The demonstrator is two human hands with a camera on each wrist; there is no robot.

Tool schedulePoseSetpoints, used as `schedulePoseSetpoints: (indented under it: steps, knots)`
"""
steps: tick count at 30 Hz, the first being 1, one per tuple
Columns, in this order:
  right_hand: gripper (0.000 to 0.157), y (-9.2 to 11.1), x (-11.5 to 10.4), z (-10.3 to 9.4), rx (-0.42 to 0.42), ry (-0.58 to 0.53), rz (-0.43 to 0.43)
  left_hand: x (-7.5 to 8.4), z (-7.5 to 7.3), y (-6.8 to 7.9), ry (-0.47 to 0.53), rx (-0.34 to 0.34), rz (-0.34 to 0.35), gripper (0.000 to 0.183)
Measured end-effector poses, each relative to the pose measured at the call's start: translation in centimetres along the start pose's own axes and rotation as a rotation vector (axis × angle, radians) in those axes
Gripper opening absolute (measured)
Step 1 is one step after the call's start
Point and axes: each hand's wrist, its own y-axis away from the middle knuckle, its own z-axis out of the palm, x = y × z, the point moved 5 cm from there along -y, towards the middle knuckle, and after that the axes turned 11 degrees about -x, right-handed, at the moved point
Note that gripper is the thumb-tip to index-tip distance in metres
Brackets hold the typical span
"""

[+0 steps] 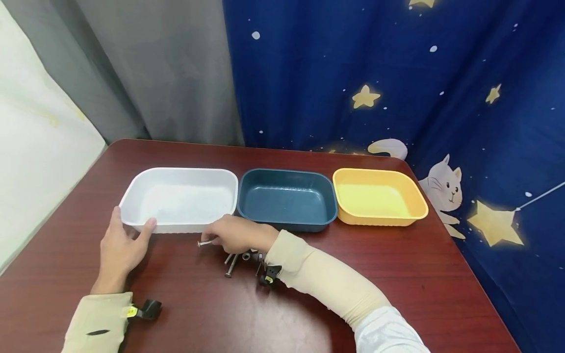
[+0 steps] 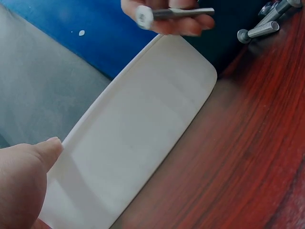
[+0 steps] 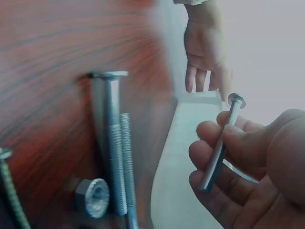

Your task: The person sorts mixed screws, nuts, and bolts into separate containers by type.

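Observation:
My right hand (image 1: 231, 234) pinches a silver bolt (image 3: 217, 157) between thumb and fingers, its flat round head sticking out past the fingertips. It is close to the front right corner of a white plastic bin (image 1: 181, 198). At the bin's front left corner my left hand (image 1: 121, 250) grips the rim, thumb over the front edge and fingers along the left side. Beneath the right wrist lie more loose bolts (image 3: 115, 143) and a hex nut (image 3: 93, 198) on the table. A brassy threaded screw (image 3: 12, 195) shows at the edge of the right wrist view.
A dark blue bin (image 1: 287, 196) stands right beside the white one, and a yellow bin (image 1: 377, 193) follows on its right, near the table's right edge. All three stand in a row on the reddish-brown table (image 1: 198, 314). Curtains (image 1: 309, 73) hang behind it.

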Motion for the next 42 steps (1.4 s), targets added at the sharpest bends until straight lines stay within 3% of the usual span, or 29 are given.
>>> schedulePoseSetpoints:
  steps: [10,15,23,28,34,42]
  knots:
    - [0.027,-0.2,1.0,-1.5,0.044,-0.306,-0.019,0.0,0.0,-0.2,-0.005,0.010,-0.005,0.088]
    - [0.024,-0.3,1.4,-2.0,0.070,-0.476,-0.055,0.1,0.1,-0.2,-0.009,0.011,-0.001,0.087]
    - [0.027,-0.9,2.2,-2.2,0.182,-0.936,-0.056,0.4,0.0,-0.2,0.008,0.003,0.004,0.087]
    - [0.029,-1.6,3.2,-2.2,0.280,-1.179,0.018,0.3,0.1,-0.1,0.007,-0.002,0.001,0.088]
    - [0.029,-2.5,4.1,-2.8,0.420,-1.340,0.108,0.0,0.1,0.0,0.004,-0.004,-0.011,0.089]
    - [0.027,-4.2,4.6,-2.3,0.515,-1.593,0.185,-0.2,0.0,0.0,-0.004,-0.009,-0.023,0.088]
